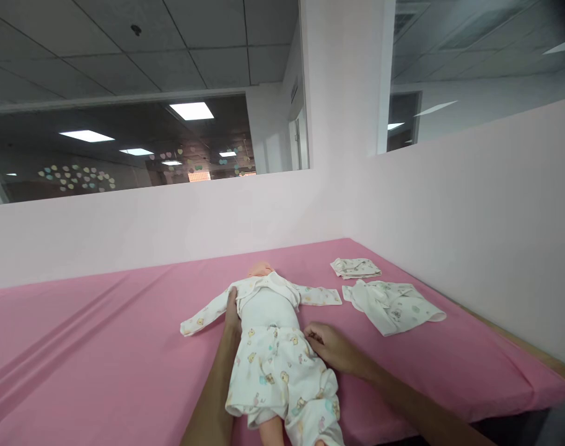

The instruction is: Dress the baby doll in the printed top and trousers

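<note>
A baby doll [261, 268] lies on its back, its head mostly hidden behind the collar of a white printed top [252, 286]. The top is bunched up on the chest, sleeves spread to both sides, over a plain white layer [269, 310]. Printed white pants [268, 365] cover the hips; one leg sits higher and a bare shin shows below it. Along the doll's left-of-view side, my left hand [233, 313] grips its torso, thumb up on the top, other fingers mostly hidden. My right hand [326, 344] is closed, fingers curled at the right edge of the waistband.
The doll lies on a pink sheet [124, 347] covering the table. To the right rest a spread white printed garment [398, 305] and, behind it, a folded one [355, 268]. White walls [473, 217] with windows bound the back and right; the table's edge shows at lower right.
</note>
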Motion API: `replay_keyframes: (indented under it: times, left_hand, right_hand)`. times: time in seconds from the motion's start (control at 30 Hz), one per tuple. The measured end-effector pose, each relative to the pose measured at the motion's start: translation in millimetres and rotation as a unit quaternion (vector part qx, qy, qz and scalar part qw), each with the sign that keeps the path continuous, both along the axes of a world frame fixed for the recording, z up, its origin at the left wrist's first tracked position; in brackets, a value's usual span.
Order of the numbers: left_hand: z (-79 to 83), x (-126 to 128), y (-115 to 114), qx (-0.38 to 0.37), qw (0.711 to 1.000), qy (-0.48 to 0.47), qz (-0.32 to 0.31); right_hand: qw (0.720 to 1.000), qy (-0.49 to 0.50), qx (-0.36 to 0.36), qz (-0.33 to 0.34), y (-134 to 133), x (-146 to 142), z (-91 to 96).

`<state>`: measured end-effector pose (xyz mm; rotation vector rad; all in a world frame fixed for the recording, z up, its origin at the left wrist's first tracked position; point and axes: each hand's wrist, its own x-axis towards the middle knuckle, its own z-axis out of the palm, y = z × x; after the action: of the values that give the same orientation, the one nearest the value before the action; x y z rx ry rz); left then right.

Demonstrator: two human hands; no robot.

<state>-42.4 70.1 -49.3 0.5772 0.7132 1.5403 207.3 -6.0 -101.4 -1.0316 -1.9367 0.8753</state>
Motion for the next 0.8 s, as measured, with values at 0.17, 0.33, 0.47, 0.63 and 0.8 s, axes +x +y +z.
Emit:
replay_keyframes:
  times: [0.17,0.33,0.47,0.63,0.8]
  left_hand:
    - [-5.9,0.1,-5.1,0.006,1.000,-0.009,-0.024]
    - [-14.3,0.7,-3.0,0.002,0.997,-0.023,-0.071]
    - [-21.7,1.9,3.1,0.002,0.994,-0.052,-0.097]
    - [-22.3,2.2,4.6,0.008,0.995,-0.034,-0.088]
    - [-17.3,3.6,2.9,0.024,0.999,0.005,-0.037]
  right_hand:
    - [0.996,-0.021,0.077,-0.042,23.9,-10.1,8.9]
    - [0.988,-0.041,0.104,-0.108,55.7,-20.5,8.0]
    - [0.982,-0.079,0.104,-0.139,64.8,-19.3,-0.3]
    - [0.972,-0.130,0.126,-0.150,42.9,-26.8,21.0]
    - [0.942,-0.235,0.236,-0.032,-2.9,-77.8,71.7]
